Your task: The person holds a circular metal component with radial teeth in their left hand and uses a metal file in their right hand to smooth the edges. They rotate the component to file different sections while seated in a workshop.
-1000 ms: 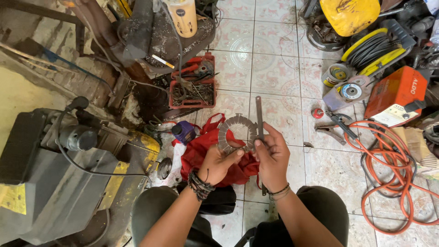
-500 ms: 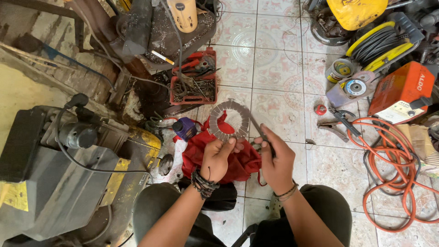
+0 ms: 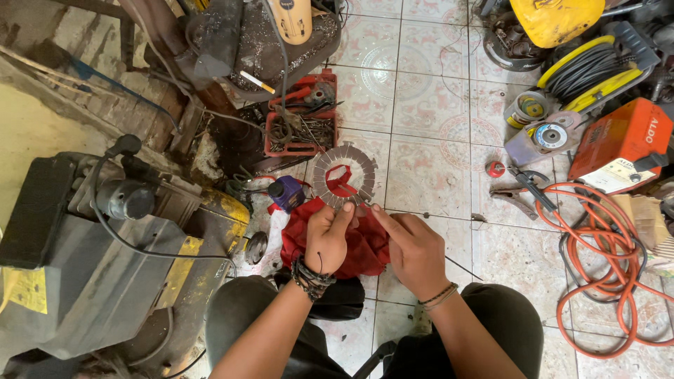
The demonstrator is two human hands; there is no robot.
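Now both hands, L (image 3: 326,238) & R (image 3: 414,249), probably pinch grey ring (image 3: 343,177).

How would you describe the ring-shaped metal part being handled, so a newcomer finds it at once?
Start at the red cloth on the tiled floor, just above the person's knees. Over its upper edge the hands, left hand and right hand, hold a flat grey metal ring. Only it has radial slots around its rim.

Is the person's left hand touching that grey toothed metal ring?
Touching: the head view shows the left hand pinching the lower edge of the grey toothed metal ring.
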